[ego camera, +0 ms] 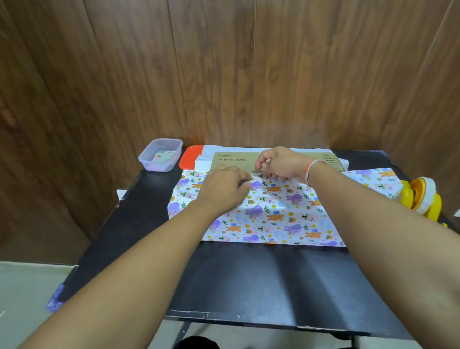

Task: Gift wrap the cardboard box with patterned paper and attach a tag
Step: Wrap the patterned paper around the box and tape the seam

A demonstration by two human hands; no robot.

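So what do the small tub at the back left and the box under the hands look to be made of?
The tub looks like clear, slightly frosted plastic: its contents show through the walls. The box looks like matte brown cardboard with dark printed text. The patterned paper lying partly over it seems thin, with a faint sheen.

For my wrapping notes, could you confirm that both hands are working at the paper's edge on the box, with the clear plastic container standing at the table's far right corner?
Not quite: the head view shows the clear plastic container at the table's far left corner, not the right. The rest holds: the left hand and right hand meet at the patterned paper's edge on the cardboard box.
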